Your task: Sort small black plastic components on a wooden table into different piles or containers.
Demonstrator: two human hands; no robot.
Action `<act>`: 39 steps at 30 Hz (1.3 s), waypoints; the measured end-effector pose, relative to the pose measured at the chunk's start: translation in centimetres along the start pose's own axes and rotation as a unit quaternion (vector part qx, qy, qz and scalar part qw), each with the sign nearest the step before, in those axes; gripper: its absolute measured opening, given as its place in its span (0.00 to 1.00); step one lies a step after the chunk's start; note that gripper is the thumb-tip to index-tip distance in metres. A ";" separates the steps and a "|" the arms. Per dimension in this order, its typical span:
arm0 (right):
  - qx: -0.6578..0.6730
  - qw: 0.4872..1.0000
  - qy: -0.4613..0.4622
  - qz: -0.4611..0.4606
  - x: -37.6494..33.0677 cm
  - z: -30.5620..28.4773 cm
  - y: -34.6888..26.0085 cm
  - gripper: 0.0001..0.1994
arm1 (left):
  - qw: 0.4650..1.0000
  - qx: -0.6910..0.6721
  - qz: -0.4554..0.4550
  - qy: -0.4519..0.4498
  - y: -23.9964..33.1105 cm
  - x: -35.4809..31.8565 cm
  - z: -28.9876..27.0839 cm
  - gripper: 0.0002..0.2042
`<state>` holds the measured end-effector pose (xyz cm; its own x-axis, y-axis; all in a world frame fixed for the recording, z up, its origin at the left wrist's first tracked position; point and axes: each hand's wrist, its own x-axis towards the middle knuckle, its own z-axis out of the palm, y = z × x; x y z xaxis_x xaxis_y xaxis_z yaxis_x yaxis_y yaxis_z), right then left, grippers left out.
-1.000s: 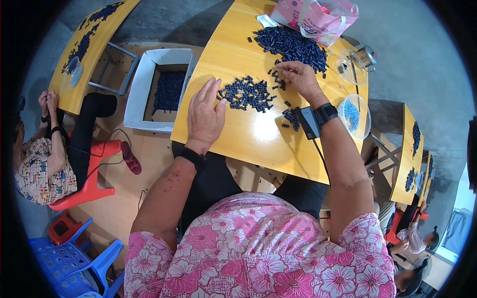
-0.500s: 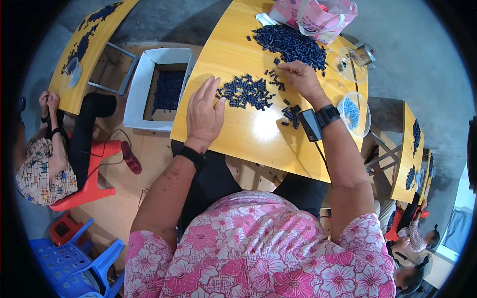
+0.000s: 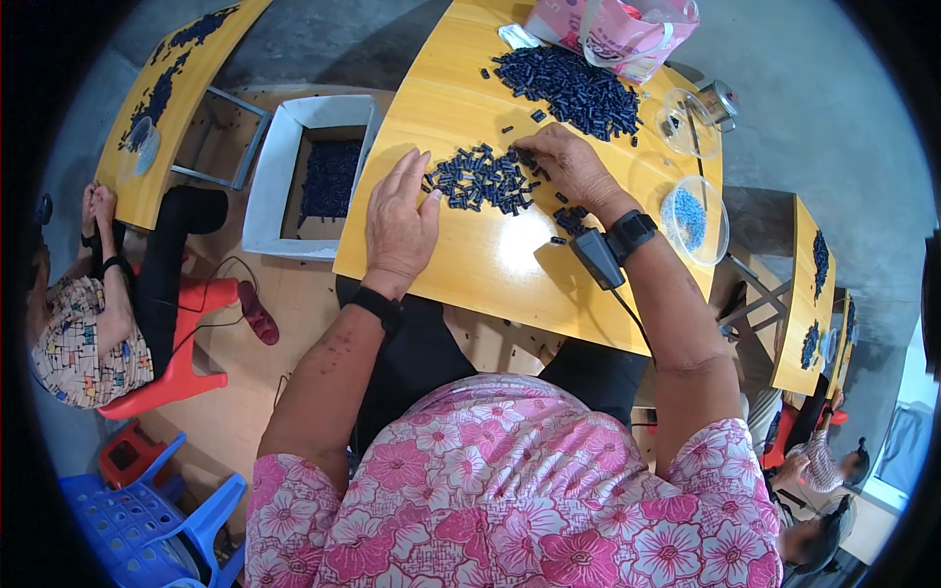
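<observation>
A small heap of short dark blue cylindrical pieces [image 3: 479,180] lies on the yellow wooden table [image 3: 461,265] in front of me. My left hand [image 3: 402,216] rests at its left side, fingers stretched out, the thumb by the heap's edge. At the heap's right edge is my right hand [image 3: 571,171], its fingers bent and drawn together at the dark pieces; whatever sits between the fingertips is hidden. Farther back spreads a larger heap of the same pieces [image 3: 569,90]. A few more [image 3: 569,218] lie near my right wrist.
A pink bag [image 3: 616,34] stands behind the big heap. On the right are a bowl of light blue bits [image 3: 690,218], a clear container [image 3: 691,122] and a metal cup [image 3: 720,101]. A white box [image 3: 263,218] holding dark pieces stands left. A person [image 3: 98,323] sits beyond it.
My right hand has moved left and slightly toward me, up to the small heap. Loose pieces between the heaps now lie closer to the small one. My left hand has barely shifted.
</observation>
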<state>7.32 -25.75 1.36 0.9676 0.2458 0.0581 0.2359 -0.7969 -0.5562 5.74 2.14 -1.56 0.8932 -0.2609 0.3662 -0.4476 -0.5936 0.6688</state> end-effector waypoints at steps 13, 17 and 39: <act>-0.108 0.992 0.052 -0.025 3.3 0.5 -2.1 0.20 | 1.000 0.011 0.009 -0.002 0.0 0.0 -0.2 0.24; -0.106 0.994 0.030 -0.021 3.5 0.8 -2.1 0.18 | 1.000 0.005 0.000 -0.023 0.0 -0.1 -0.4 0.24; 0.130 0.982 0.006 0.137 -0.5 -3.1 0.3 0.16 | 1.000 0.015 -0.001 -0.016 -0.3 -0.1 -0.1 0.23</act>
<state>7.20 -27.86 3.71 0.9929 0.0335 -0.1141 -0.0633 -0.6634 -0.7456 5.74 2.43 -1.76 0.8949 -0.2834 0.3448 -0.4454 -0.6158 0.6499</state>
